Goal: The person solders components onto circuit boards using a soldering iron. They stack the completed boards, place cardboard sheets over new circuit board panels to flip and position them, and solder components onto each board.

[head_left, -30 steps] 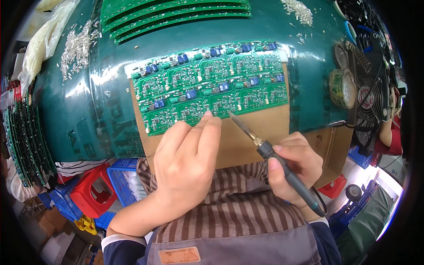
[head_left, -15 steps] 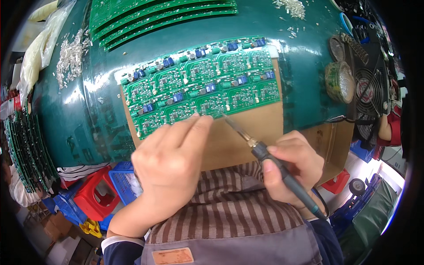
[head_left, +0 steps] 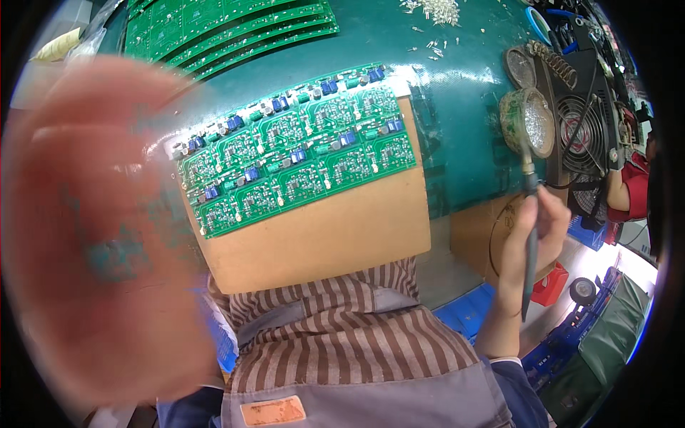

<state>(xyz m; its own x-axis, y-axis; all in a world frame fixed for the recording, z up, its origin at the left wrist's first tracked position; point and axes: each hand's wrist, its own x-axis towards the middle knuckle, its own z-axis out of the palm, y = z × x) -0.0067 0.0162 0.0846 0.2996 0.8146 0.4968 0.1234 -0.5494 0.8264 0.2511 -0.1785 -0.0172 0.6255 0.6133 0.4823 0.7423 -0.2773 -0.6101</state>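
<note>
My right hand [head_left: 515, 251] grips a soldering iron [head_left: 531, 264] by its dark handle, tip pointing away from me. The iron's tip is at the near rim of a round tin [head_left: 511, 128] with a shiny silvery inside; whether they touch I cannot tell. Large and blurred, my left hand [head_left: 114, 235] is raised close to the camera, covering the left side; its fingers cannot be made out. A green circuit board panel [head_left: 292, 158] with rows of blue parts lies on a brown cardboard sheet [head_left: 321, 242], with neither hand on it.
Green circuit boards [head_left: 235, 32] are stacked at the far left. Small clear parts [head_left: 437, 11] are scattered at the back of the green table mat [head_left: 457, 100]. Right of the tin stand a coiled iron holder [head_left: 560, 68] and a fan [head_left: 579, 128]. Another person's red sleeve [head_left: 631, 189] shows at far right.
My left hand has left the board's near edge and risen toward the camera. My right hand has carried the soldering iron from the board rightward to the round tin.
</note>
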